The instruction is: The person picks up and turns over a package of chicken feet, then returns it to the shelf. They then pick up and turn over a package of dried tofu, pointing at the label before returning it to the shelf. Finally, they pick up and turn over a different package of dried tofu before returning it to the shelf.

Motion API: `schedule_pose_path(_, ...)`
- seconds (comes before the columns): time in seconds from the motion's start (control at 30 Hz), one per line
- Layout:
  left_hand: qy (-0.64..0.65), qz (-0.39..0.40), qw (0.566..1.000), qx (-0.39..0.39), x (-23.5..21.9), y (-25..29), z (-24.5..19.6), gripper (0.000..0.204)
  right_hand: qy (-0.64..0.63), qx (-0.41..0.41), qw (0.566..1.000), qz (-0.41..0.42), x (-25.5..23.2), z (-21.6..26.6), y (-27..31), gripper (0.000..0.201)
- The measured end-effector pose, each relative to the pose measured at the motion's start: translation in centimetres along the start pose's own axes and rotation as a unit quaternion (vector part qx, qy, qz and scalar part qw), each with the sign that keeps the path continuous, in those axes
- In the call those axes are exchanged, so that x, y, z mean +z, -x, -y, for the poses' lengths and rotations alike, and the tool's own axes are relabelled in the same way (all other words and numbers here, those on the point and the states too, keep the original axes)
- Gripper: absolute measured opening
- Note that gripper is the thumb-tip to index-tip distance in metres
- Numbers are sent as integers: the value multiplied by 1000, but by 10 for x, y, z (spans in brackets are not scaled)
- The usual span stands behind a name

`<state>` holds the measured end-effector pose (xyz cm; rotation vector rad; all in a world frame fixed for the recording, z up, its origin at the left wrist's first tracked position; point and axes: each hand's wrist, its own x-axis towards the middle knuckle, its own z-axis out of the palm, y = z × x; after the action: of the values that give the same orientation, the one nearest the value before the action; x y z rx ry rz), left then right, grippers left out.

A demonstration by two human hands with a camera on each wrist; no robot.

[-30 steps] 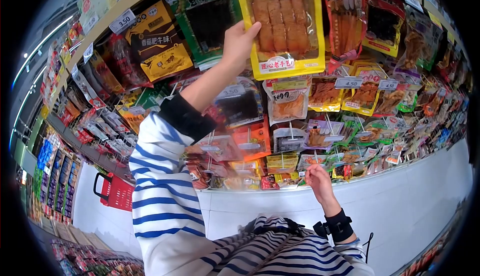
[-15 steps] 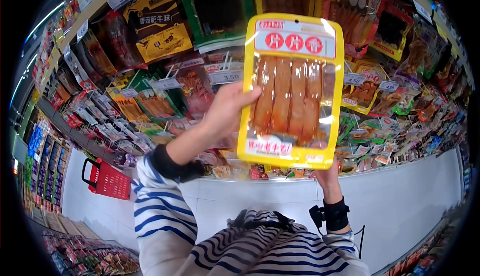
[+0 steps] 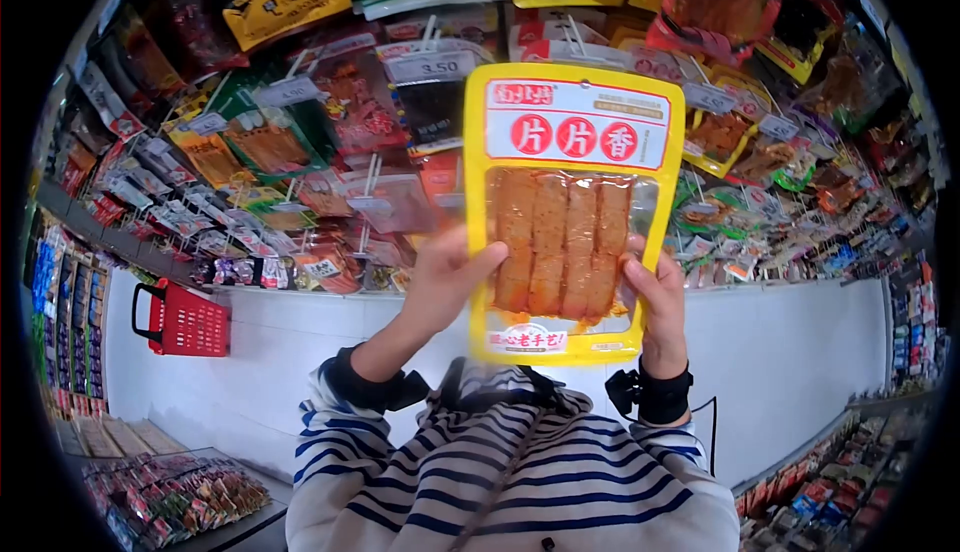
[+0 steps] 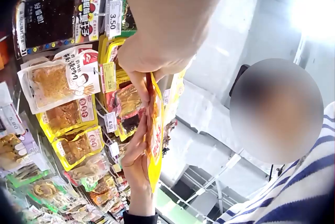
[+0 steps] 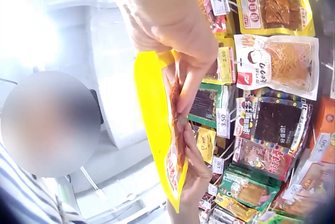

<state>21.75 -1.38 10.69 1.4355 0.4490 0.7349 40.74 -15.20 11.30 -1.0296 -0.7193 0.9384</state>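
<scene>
Surroundings: a wall of hanging snack packets [image 3: 330, 122] fills the far side, hung on pegs with price tags [image 3: 432, 65]; one tag reads 3.50.
In the way: the yellow packet [image 3: 566, 214] is held up between the person and the rack, hiding the packets behind it.
Yellow packet: upright, near the middle of the head view, its clear window showing brown strips side by side; a red and white label sits across the top.
Left hand [image 3: 446, 279]: grips the packet's left edge, thumb on the front, fingers behind.
Right hand [image 3: 657, 304]: grips the packet's lower right edge, thumb on the front; a black band sits at the wrist.
Hands together or apart: apart, one on each side of the packet, both clamped on it.
Red basket [image 3: 180, 320]: on the far left against the white base of the rack, well apart from the hands; its contents cannot be told.
Low bin [image 3: 175, 492]: near left, filled with small wrapped packets.
Clothing: striped blue and white sleeves [image 3: 340, 442].
</scene>
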Motion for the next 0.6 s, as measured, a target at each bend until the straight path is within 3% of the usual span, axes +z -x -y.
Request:
schedule_pose_path(0.07,54,7,998,-16,1,3,4,22,7,5,1000,24,-6,-1,2,36)
schedule_pose_path(0.17,69,20,997,25,5,4,-3,26,-14,-2,1000,24,1,-2,4,37)
schedule_pose_path(0.43,15,-19,999,23,13,2,3,23,-1,-11,998,54,-9,-6,8,40)
schedule_pose_path(0.53,-26,-57,997,49,14,-1,7,24,88,-24,995,-25,2,1,1,41)
schedule_pose_path(0.57,-41,-70,995,58,13,-2,8,25,58,-93,991,-75,8,-1,-7,42)
schedule_pose_path(0.6,-45,-75,995,56,12,-2,8,24,160,-191,963,-102,5,2,-13,41)
